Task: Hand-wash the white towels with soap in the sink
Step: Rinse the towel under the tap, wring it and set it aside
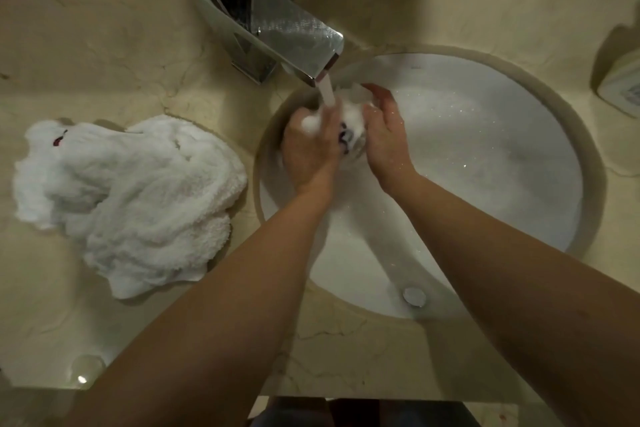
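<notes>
Two hands squeeze a soapy towel under running water in a sink.

The left hand (311, 149) and right hand (386, 135) both curl around a small white towel (349, 118), gripping it beneath the tap (277, 31) at the sink's (502, 156) far left rim. The basin holds sudsy water. A second towel (128, 198) lies crumpled on the counter (104, 45), near its left edge.
</notes>
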`<action>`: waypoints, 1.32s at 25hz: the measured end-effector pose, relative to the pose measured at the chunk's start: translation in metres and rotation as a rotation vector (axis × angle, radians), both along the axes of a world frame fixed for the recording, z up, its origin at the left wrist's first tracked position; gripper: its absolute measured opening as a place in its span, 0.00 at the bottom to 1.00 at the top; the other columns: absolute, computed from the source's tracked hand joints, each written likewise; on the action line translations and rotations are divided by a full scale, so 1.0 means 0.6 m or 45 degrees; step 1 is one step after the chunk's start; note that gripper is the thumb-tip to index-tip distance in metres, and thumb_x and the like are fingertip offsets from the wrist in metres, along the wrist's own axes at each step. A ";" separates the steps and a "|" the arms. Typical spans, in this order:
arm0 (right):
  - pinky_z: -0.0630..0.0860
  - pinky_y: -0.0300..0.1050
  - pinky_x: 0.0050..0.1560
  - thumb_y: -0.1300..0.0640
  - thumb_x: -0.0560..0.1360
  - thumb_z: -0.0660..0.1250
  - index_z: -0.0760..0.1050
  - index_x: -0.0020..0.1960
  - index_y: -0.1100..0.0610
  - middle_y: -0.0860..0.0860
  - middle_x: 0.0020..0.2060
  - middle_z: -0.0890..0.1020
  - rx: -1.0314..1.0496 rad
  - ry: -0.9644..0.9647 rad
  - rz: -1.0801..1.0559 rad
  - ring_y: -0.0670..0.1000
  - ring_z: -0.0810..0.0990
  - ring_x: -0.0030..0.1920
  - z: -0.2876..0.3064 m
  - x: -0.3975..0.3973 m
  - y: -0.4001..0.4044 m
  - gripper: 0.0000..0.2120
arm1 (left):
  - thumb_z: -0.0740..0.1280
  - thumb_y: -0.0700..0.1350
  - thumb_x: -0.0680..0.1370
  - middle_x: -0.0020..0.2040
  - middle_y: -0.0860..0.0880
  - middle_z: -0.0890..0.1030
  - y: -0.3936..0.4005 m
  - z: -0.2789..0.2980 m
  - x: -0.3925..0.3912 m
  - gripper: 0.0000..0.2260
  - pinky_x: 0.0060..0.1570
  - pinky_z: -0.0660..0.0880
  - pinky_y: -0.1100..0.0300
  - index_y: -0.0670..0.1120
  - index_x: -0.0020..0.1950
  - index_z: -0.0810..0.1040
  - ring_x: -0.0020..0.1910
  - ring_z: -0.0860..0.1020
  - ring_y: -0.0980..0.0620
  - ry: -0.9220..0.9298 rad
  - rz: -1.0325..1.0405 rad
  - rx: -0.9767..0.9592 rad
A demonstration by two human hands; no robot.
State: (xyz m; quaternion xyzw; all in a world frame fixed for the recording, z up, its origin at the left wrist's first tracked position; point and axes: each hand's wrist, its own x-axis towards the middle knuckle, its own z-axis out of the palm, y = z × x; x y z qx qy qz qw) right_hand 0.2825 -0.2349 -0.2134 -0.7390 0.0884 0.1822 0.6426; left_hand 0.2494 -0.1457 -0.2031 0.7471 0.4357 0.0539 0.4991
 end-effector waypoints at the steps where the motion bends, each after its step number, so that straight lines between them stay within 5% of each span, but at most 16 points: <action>1: 0.75 0.36 0.57 0.59 0.81 0.54 0.71 0.67 0.53 0.51 0.61 0.77 -0.025 0.026 0.056 0.45 0.77 0.57 0.000 0.003 0.004 0.16 | 0.65 0.66 0.76 0.39 0.51 0.79 0.007 -0.002 -0.001 0.23 0.42 0.71 0.59 0.45 0.43 0.78 0.40 0.77 0.52 -0.025 -0.089 0.142; 3: 0.75 0.48 0.63 0.55 0.79 0.53 0.74 0.63 0.55 0.54 0.61 0.78 -0.093 0.154 0.062 0.51 0.77 0.60 -0.001 0.009 0.010 0.18 | 0.66 0.66 0.74 0.50 0.46 0.81 0.010 -0.014 -0.009 0.26 0.55 0.73 0.52 0.44 0.52 0.81 0.51 0.78 0.46 -0.028 -0.267 0.326; 5: 0.78 0.54 0.57 0.51 0.78 0.55 0.78 0.54 0.58 0.55 0.53 0.81 -0.124 0.308 0.004 0.54 0.79 0.53 -0.004 0.013 0.015 0.16 | 0.69 0.62 0.75 0.57 0.44 0.79 0.009 -0.031 -0.024 0.25 0.61 0.70 0.50 0.41 0.58 0.81 0.59 0.75 0.44 0.039 -0.403 0.325; 8: 0.76 0.51 0.57 0.40 0.76 0.59 0.77 0.57 0.58 0.55 0.55 0.80 -0.298 0.221 0.040 0.53 0.79 0.54 -0.007 0.011 0.016 0.24 | 0.64 0.62 0.77 0.60 0.45 0.78 0.009 -0.040 -0.039 0.26 0.56 0.66 0.62 0.42 0.61 0.81 0.59 0.74 0.49 -0.071 -0.392 0.265; 10: 0.73 0.45 0.62 0.47 0.79 0.59 0.73 0.66 0.57 0.53 0.63 0.77 -0.275 0.078 0.013 0.50 0.76 0.60 -0.011 0.006 0.012 0.20 | 0.65 0.58 0.79 0.58 0.46 0.80 0.007 -0.041 -0.036 0.21 0.53 0.69 0.65 0.43 0.61 0.82 0.55 0.77 0.50 -0.114 -0.266 0.225; 12: 0.72 0.38 0.55 0.53 0.82 0.57 0.73 0.66 0.54 0.49 0.60 0.78 -0.188 0.044 0.037 0.45 0.76 0.56 -0.010 0.008 0.010 0.15 | 0.68 0.53 0.80 0.53 0.48 0.79 0.004 -0.045 -0.028 0.14 0.50 0.72 0.63 0.43 0.56 0.83 0.48 0.76 0.54 -0.104 -0.241 0.183; 15: 0.71 0.38 0.46 0.48 0.82 0.58 0.76 0.54 0.51 0.45 0.46 0.81 -0.265 0.038 0.182 0.41 0.78 0.47 -0.008 0.017 0.011 0.11 | 0.65 0.53 0.78 0.52 0.50 0.75 -0.011 -0.049 -0.016 0.13 0.48 0.73 0.59 0.45 0.52 0.82 0.44 0.75 0.58 -0.176 -0.185 -0.096; 18: 0.75 0.46 0.51 0.46 0.81 0.58 0.78 0.48 0.48 0.47 0.44 0.82 -0.231 0.116 0.086 0.45 0.80 0.46 -0.025 0.019 0.012 0.11 | 0.60 0.59 0.76 0.55 0.58 0.79 -0.021 -0.066 -0.007 0.19 0.58 0.73 0.60 0.55 0.63 0.80 0.54 0.77 0.61 -0.134 -0.101 -0.402; 20: 0.77 0.50 0.56 0.42 0.78 0.60 0.80 0.48 0.49 0.48 0.46 0.84 -0.224 0.119 0.009 0.47 0.82 0.49 -0.043 0.005 0.010 0.15 | 0.63 0.60 0.76 0.52 0.63 0.80 -0.026 -0.083 -0.002 0.21 0.60 0.72 0.64 0.52 0.65 0.79 0.50 0.77 0.64 -0.127 -0.040 -0.531; 22: 0.76 0.54 0.62 0.36 0.73 0.59 0.79 0.59 0.52 0.53 0.58 0.82 -0.372 -0.029 0.076 0.54 0.81 0.58 -0.056 -0.012 0.015 0.25 | 0.61 0.57 0.81 0.57 0.54 0.80 -0.028 -0.092 -0.007 0.23 0.58 0.70 0.73 0.43 0.68 0.76 0.50 0.76 0.61 -0.088 -0.117 -0.404; 25: 0.73 0.50 0.64 0.29 0.67 0.57 0.77 0.63 0.52 0.53 0.63 0.79 -0.515 0.062 0.015 0.55 0.78 0.62 -0.060 -0.010 0.024 0.36 | 0.56 0.61 0.80 0.64 0.41 0.79 -0.033 -0.120 -0.020 0.30 0.62 0.73 0.62 0.37 0.68 0.75 0.62 0.77 0.48 -0.083 -0.244 -0.228; 29: 0.73 0.51 0.60 0.40 0.75 0.58 0.77 0.60 0.61 0.58 0.56 0.80 -0.481 0.087 -0.177 0.58 0.78 0.57 -0.074 0.005 0.025 0.28 | 0.59 0.65 0.79 0.59 0.39 0.82 -0.034 -0.144 -0.007 0.33 0.62 0.72 0.58 0.36 0.62 0.79 0.59 0.80 0.43 -0.178 -0.221 0.043; 33: 0.73 0.51 0.57 0.45 0.79 0.51 0.78 0.55 0.65 0.61 0.52 0.81 -0.499 0.080 -0.216 0.60 0.78 0.54 -0.085 0.017 0.022 0.26 | 0.62 0.59 0.77 0.60 0.40 0.80 -0.028 -0.171 0.000 0.27 0.67 0.70 0.49 0.38 0.64 0.77 0.61 0.77 0.43 -0.191 -0.347 0.174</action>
